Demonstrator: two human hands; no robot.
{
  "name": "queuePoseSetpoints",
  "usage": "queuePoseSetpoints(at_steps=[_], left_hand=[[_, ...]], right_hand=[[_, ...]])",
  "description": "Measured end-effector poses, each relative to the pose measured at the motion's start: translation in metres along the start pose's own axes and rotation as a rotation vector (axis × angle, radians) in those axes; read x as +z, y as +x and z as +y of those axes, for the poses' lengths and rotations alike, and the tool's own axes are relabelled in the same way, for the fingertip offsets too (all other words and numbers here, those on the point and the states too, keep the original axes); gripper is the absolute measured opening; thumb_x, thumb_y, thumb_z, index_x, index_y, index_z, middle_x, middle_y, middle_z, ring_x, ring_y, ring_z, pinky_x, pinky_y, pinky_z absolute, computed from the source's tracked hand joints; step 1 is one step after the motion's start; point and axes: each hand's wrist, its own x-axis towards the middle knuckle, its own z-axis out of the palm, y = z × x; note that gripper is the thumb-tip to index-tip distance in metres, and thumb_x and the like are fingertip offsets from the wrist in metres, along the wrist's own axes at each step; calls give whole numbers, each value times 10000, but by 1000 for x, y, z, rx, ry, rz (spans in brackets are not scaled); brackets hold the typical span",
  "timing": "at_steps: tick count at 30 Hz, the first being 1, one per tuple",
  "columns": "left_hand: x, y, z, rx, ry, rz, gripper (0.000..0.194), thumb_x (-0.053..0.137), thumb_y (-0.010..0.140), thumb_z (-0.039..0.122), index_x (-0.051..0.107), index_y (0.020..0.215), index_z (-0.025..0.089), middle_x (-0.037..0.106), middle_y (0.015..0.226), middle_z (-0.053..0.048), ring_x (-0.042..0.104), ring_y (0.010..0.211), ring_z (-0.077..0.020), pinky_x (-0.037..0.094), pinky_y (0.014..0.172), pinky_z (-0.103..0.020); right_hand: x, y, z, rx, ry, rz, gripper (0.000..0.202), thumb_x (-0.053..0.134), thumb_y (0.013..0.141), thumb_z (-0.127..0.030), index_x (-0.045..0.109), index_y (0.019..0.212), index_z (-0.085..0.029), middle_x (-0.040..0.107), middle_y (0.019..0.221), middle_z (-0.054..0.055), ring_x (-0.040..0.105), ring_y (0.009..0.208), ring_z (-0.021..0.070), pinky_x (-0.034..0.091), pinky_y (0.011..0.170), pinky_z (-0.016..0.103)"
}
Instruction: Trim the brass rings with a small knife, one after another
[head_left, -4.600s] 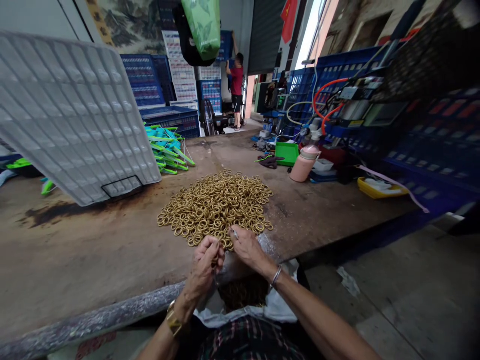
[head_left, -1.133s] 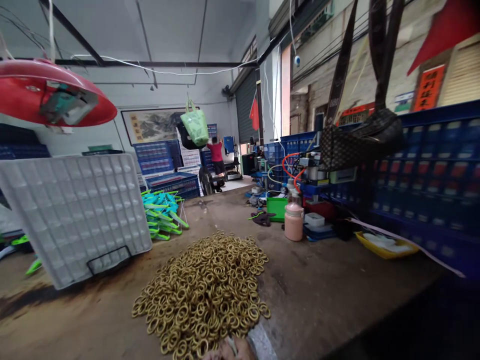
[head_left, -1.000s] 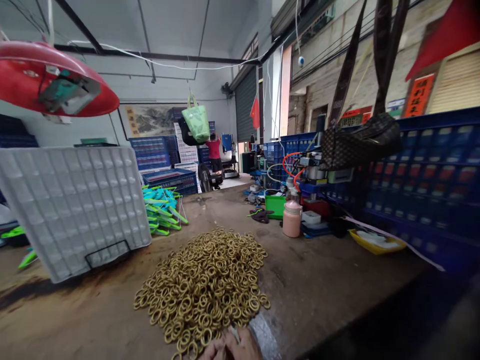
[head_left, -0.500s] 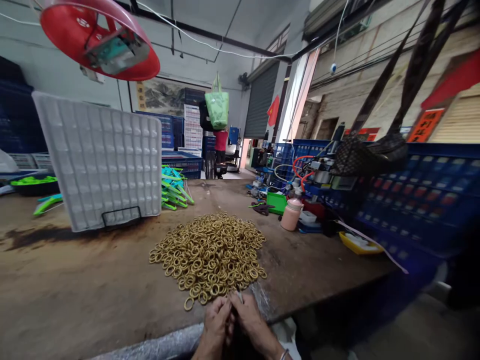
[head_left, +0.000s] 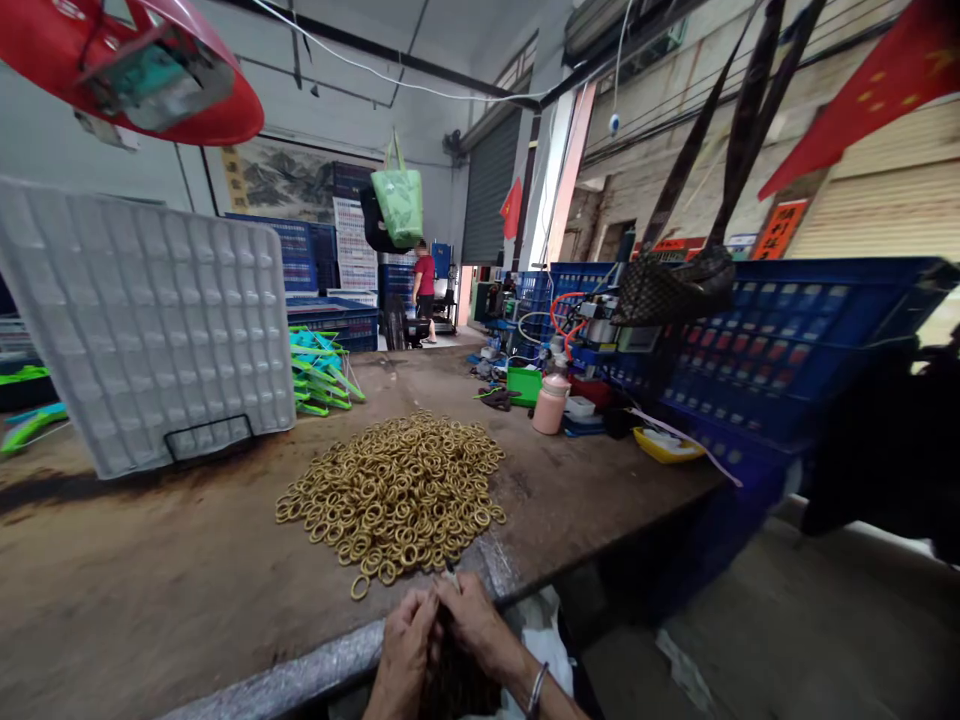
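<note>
At the table's front edge, my left hand (head_left: pixel 407 640) is closed in a pinch, and whatever its fingers hold is hidden. My right hand (head_left: pixel 476 625), wearing a bracelet (head_left: pixel 538 690) at the wrist, is closed right beside it, the fingertips nearly meeting. Out of its fingers pokes a small thin tool (head_left: pixel 451 573) with a dark tip, its kind too small to tell. Just beyond both hands lies a heap of brass-coloured rings (head_left: pixel 397 490). One loose ring (head_left: pixel 360 587) rests at the heap's near edge, ahead of my left hand.
A ribbed white plastic tray (head_left: pixel 150 330) stands upright on the left, green hangers (head_left: pixel 319 375) behind it. To the right are a pink bottle (head_left: pixel 551 405), a green tray (head_left: pixel 523 385) and a yellow dish (head_left: pixel 667 446). Blue crates (head_left: pixel 795 340) line the right side; a person (head_left: pixel 424 285) stands far back.
The view has swung to the right, so the table and hands appear further left. Both hands stay close together and closed. The distant person now shows more fully beside the hanging bag.
</note>
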Motion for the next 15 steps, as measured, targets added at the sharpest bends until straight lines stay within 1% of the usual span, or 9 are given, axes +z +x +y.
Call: queuePoseSetpoints(at_steps=[4,8,11,15], left_hand=[[-3,10,0,17,37,-40,559,558,561,736,463,598,187,401,443,78,308,366,-55,239,379,-189],[-5,21,-1,21,69,-53,559,565,558,735,460,604,188,399,462,76,317,387,-59,245,395,-195],[-4,32,-10,6,67,-56,558,543,572,746,472,614,194,392,445,74,307,380,-64,230,395,-203],[-3,45,-26,21,88,1,572,544,555,761,481,575,192,409,433,56,315,397,-73,248,417,-215]], right_hand=[[-2,5,-5,-11,-19,17,315,409,785,-454,479,661,-173,474,518,-44,432,498,91,325,476,200],[-8,10,-12,-82,-108,82,282,423,775,-400,530,677,-158,548,658,-8,480,654,114,361,575,207],[-12,16,-7,-96,-169,97,327,397,783,-415,565,698,-148,584,706,23,498,695,133,374,616,223],[-15,26,7,-56,-190,94,381,401,784,-462,610,731,-147,626,736,47,540,728,154,389,653,232]])
